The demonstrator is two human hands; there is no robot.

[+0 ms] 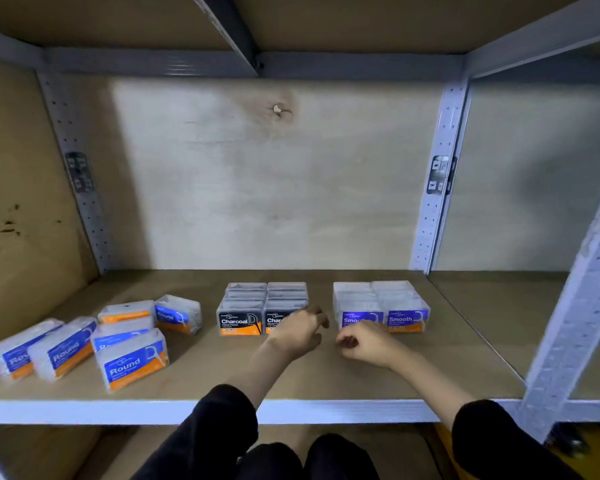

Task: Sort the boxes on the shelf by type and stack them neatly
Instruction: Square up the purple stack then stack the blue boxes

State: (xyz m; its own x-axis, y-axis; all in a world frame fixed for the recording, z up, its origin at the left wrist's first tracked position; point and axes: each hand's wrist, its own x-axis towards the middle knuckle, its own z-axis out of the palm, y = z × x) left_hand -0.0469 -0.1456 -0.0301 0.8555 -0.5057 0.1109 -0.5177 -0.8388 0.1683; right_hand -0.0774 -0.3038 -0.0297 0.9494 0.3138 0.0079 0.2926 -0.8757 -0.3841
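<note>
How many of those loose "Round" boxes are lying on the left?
6: two at far left, one in front, one half-hidden behind it, two farther back. More may be hidden.

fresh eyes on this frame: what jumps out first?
Two tidy blocks sit mid-shelf: the black-labelled Charcoal boxes and, to their right, the blue-labelled Smooth boxes. At the left, the Round boxes lie scattered and tilted, not yet stacked. The left hand and right hand hover, empty, just in front of the two blocks.
</note>
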